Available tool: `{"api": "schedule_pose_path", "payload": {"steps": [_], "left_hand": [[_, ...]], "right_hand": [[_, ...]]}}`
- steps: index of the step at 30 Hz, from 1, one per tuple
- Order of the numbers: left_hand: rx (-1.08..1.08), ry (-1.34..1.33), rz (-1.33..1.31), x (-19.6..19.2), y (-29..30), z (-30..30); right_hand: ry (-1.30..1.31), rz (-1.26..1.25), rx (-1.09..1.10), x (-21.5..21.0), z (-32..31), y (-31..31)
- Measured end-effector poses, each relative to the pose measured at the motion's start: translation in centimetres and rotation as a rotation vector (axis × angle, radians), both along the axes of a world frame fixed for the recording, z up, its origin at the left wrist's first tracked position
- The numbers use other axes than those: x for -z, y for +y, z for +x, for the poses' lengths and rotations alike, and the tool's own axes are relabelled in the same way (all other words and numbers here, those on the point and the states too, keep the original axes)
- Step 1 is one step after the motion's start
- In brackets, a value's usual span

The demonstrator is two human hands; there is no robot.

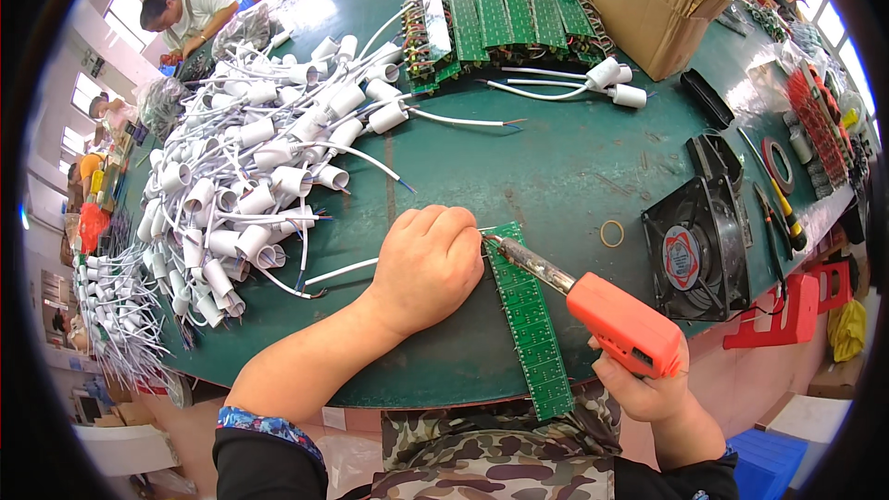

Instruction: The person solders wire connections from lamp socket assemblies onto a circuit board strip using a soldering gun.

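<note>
My left hand (432,257) is closed in a fist over the table, at the far end of a long green circuit board (532,333). A white cable (343,271) runs in under this hand, which appears to grip it; the fingers hide most of what they hold. My right hand (648,393) grips a soldering gun (622,322) with a red body. Its metal barrel points left, and the tip is at the board's far end, close to my left fingertips. The board's near end reaches past the table edge over my camouflage-patterned apron.
White lamp holders with cables (264,167) are heaped at left. Green boards (509,18) stand in a row beside a cardboard box (648,5). A black fan (696,255), tape roll (777,165) and screwdriver (787,218) lie right. A rubber band (612,233) is nearby. People sit farther off.
</note>
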State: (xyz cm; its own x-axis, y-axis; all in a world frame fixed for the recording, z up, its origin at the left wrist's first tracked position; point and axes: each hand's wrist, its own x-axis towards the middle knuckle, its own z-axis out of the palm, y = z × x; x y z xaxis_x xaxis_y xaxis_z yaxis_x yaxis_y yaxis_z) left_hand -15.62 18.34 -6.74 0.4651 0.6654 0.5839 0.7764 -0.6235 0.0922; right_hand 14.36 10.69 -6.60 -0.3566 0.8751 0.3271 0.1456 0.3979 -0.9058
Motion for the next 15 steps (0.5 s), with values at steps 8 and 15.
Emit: {"api": "schedule_pose_path", "payload": {"steps": [8, 15], "left_hand": [[-0.001, -0.001, -0.004, -0.02, 0.09, 0.07], [-0.018, 0.013, -0.012, -0.08, 0.20, 0.27]], "right_hand": [[0.002, 0.007, 0.005, -0.02, -0.13, 0.02], [-0.037, 0.030, -0.006, -0.45, -0.14, 0.24]]}}
